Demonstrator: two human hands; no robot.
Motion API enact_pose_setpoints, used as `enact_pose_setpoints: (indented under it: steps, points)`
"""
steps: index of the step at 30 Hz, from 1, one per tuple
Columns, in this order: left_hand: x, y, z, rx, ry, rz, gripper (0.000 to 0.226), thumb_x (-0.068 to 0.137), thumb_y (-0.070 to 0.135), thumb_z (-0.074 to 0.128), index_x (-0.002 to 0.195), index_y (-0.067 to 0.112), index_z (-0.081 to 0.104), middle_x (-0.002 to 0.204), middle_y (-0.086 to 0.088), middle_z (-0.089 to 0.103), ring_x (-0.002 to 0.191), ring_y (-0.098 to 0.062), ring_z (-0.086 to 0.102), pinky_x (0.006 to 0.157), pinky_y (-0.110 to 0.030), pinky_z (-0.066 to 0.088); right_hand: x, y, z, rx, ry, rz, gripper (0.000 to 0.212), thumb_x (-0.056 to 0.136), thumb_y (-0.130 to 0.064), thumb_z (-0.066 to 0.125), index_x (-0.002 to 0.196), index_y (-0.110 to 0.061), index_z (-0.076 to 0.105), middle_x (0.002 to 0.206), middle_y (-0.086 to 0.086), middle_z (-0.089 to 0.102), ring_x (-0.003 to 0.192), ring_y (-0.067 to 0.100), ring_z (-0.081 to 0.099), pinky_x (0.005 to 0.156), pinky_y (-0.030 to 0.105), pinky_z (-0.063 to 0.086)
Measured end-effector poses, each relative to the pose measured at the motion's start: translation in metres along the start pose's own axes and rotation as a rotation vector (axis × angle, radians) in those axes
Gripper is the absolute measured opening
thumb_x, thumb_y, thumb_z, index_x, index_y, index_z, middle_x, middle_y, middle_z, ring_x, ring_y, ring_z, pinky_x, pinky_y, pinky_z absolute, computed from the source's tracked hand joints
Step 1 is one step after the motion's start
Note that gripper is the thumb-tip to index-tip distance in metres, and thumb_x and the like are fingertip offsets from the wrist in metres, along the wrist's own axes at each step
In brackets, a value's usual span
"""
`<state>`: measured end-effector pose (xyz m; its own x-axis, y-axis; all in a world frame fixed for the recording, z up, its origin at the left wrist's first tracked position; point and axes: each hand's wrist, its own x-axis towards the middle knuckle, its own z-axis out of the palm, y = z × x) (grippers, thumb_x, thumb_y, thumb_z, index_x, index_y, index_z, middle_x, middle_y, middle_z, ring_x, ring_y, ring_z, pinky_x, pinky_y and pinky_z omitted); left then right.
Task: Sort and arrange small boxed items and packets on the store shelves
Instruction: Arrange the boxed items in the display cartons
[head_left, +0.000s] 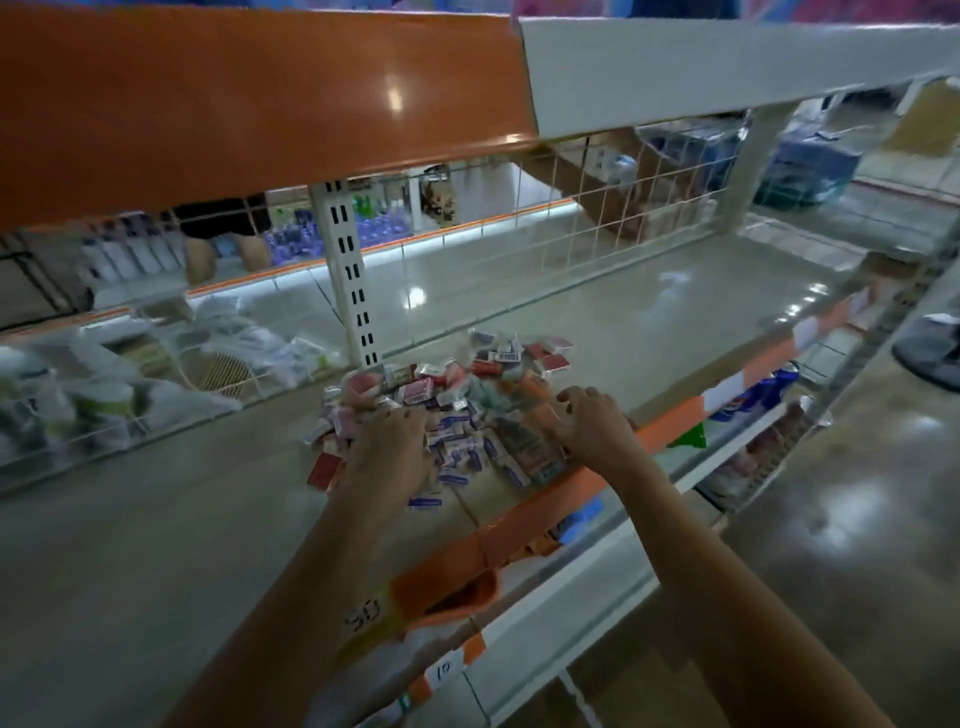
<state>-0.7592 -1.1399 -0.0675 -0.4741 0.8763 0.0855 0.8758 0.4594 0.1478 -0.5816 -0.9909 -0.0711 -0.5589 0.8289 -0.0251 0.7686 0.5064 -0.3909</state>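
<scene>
Handwritten tags "50" and "10" mark the grey metal shelf's (156, 519) orange front edge, where the left hand (387, 449) and right hand (592, 423) rest, fingers loosely spread, on a heap of small red and white boxes (457, 410), bare shelf on both sides.

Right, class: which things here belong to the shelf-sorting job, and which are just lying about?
Part of the job:
pile of small boxes
left hand
right hand
shelf

Just lying about:
plastic-wrapped goods
bottles
cardboard boxes
</scene>
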Motion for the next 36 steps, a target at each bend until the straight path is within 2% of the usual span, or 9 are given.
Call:
enact_pose_setpoints:
  steps: [6,13,16,18,21,24,28,32,36]
  points:
    - [0.007,0.015,0.003,-0.059,-0.005,-0.174,0.032,0.091,0.029,0.057,0.122,0.022,0.053,0.116,-0.003,0.06,0.107,-0.022,0.054,0.082,-0.033,0.043,0.026,0.014,0.006,0.039,-0.056,-0.09,0.037,0.093,-0.039,0.048,0.105,-0.007,0.059,0.103,0.014,0.06,0.097,0.03,0.054,0.083,0.036,0.042]
    - [0.005,0.026,0.008,-0.116,0.064,-0.247,0.018,0.083,0.022,0.066,0.1,0.017,0.06,0.101,-0.005,0.063,0.094,-0.022,0.055,0.074,-0.032,0.045,0.041,0.022,-0.001,0.059,-0.189,-0.254,0.033,0.088,-0.035,0.054,0.104,-0.006,0.057,0.1,0.014,0.057,0.094,0.029,0.053,0.077,0.034,0.043]
    - [-0.007,0.033,0.009,-0.21,0.17,-0.304,0.025,0.082,0.019,0.07,0.105,0.014,0.062,0.1,-0.005,0.064,0.09,-0.02,0.059,0.07,-0.027,0.04,0.042,0.026,-0.005,0.118,-0.191,-0.311,0.033,0.088,-0.037,0.055,0.101,-0.007,0.058,0.098,0.013,0.059,0.086,0.027,0.056,0.073,0.034,0.044]
    - [-0.017,0.038,0.008,-0.264,0.222,-0.335,0.03,0.083,0.019,0.07,0.11,0.012,0.06,0.102,-0.004,0.065,0.091,-0.019,0.061,0.072,-0.026,0.044,0.04,0.028,-0.008,0.161,-0.162,-0.352,0.029,0.087,-0.024,0.057,0.11,-0.006,0.057,0.108,0.011,0.053,0.094,0.025,0.053,0.077,0.031,0.042]
    - [-0.028,0.044,0.006,-0.393,0.244,-0.329,0.026,0.083,0.019,0.07,0.106,0.015,0.056,0.099,0.001,0.064,0.083,-0.011,0.06,0.071,-0.026,0.051,0.03,0.031,-0.014,0.279,-0.087,-0.425,0.036,0.084,-0.007,0.061,0.119,-0.01,0.053,0.117,0.003,0.044,0.096,0.017,0.05,0.08,0.023,0.038]
    - [-0.036,0.056,0.0,-0.612,0.251,-0.325,0.023,0.082,0.015,0.07,0.095,0.022,0.053,0.092,0.007,0.06,0.076,-0.001,0.056,0.058,-0.012,0.044,0.02,0.033,-0.02,0.38,-0.1,-0.512,0.034,0.085,-0.01,0.063,0.117,-0.014,0.053,0.112,-0.007,0.039,0.09,0.007,0.048,0.08,0.018,0.04]
    - [-0.046,0.076,-0.007,-0.973,0.219,-0.309,0.024,0.082,0.003,0.067,0.088,0.021,0.052,0.089,0.002,0.058,0.068,0.001,0.06,0.053,-0.011,0.047,0.009,0.034,-0.022,0.498,-0.159,-0.601,0.028,0.085,-0.01,0.064,0.111,-0.016,0.055,0.107,-0.007,0.048,0.089,0.006,0.051,0.07,0.004,0.039]
    - [-0.051,0.086,-0.005,-1.176,0.193,-0.326,0.023,0.085,0.001,0.062,0.095,0.021,0.059,0.096,-0.005,0.065,0.081,-0.012,0.065,0.066,-0.02,0.055,0.001,0.037,-0.022,0.564,-0.187,-0.641,0.029,0.084,-0.014,0.066,0.108,-0.025,0.054,0.103,-0.012,0.055,0.091,0.004,0.054,0.068,0.006,0.039]
    - [-0.05,0.098,-0.005,-1.355,0.163,-0.379,0.022,0.087,0.002,0.058,0.102,0.018,0.06,0.096,-0.004,0.064,0.077,-0.01,0.068,0.069,-0.028,0.059,-0.003,0.039,-0.02,0.597,-0.224,-0.692,0.032,0.083,-0.014,0.068,0.106,-0.03,0.053,0.1,-0.019,0.053,0.091,0.001,0.053,0.075,0.013,0.043]
